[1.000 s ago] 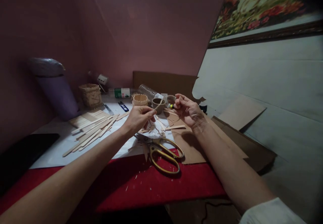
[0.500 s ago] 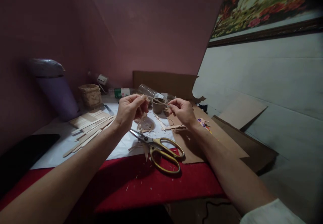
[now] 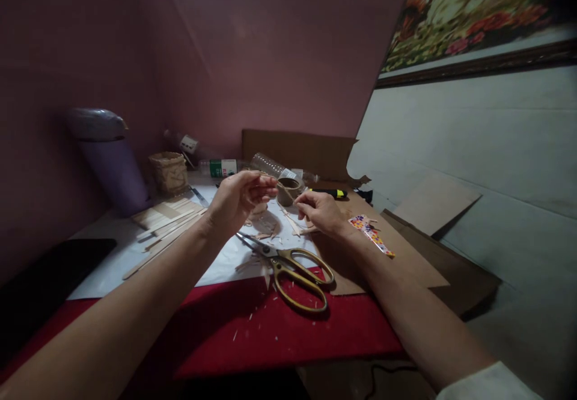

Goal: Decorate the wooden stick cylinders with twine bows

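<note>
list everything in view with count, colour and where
Thin strand: apparently 1, tan, centre
Scissors: 1, gold handles, front centre
Paper: sheet count unclear, white, on the table
Wooden sticks: several, pale, left
Round container: 1, brown, back centre
Basket: 1, tan, back left
Bottles: at least 2, clear, back
Black-and-yellow object: 1, back right
Patterned strip: 1, multicoloured, right
Cardboard: several pieces, brown, back and right
Cloth: 1, red, front
Cylinder: 1, purple, far left
Flat object: 1, black, left edge
Framed picture: 1, multicoloured, upper right
Left hand: 1, bare, centre
Right hand: 1, bare, right of centre
Sleeve: 1, white, bottom right
</note>
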### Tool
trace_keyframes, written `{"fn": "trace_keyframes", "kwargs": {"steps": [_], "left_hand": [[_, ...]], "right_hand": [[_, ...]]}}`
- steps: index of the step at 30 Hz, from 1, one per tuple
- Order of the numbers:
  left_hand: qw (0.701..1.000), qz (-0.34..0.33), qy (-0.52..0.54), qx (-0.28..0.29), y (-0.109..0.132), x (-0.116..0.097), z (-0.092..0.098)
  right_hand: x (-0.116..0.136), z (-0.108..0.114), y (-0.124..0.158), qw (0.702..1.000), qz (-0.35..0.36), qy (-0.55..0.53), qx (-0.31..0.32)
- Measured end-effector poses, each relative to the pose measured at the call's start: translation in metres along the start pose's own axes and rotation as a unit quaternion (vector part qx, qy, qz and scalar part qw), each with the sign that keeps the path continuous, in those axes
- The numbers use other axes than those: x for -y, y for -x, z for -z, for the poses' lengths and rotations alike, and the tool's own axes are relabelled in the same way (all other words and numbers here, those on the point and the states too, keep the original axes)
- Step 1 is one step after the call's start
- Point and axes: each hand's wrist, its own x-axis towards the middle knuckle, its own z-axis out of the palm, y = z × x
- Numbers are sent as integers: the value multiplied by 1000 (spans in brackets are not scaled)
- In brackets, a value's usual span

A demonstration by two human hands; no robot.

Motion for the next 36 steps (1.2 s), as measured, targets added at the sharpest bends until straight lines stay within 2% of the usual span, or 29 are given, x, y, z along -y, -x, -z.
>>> {"fn": "trace_keyframes", "kwargs": {"steps": [3,6,11,13,16,19,21,25,28,32,36], "left_hand": [[999,33,31,-6,-1,-3,3],[998,39,57,-1,0,-2,1],[993,41,106,21,6,6,-12],[992,34,114,30,7,5,-14],[996,8,91,16,4,-6,-8],[997,-57,51,-21,-4,-25,8],[994,-91,43,-34,-8,-38,19],[994,-77,51,-50,-11,-53,31],[995,-67,42,-59,-10,-57,34],[992,-92,19,-90,-11,-61,39],[987,-105,-2,-118,-12,-62,44]], "right_hand": [[6,1,2,989,-58,-112,79],[19,0,9,957,-90,-229,154],[43,-20,25,923,-57,-355,136],[47,-29,29,907,-55,-380,173],[44,-33,29,913,-51,-353,200],[35,-25,23,930,-56,-315,181],[28,-17,18,926,-68,-316,195],[19,-4,13,911,-76,-323,245],[17,3,13,911,-77,-328,236],[15,14,11,910,-98,-330,232],[8,22,9,903,-132,-321,254]]}}
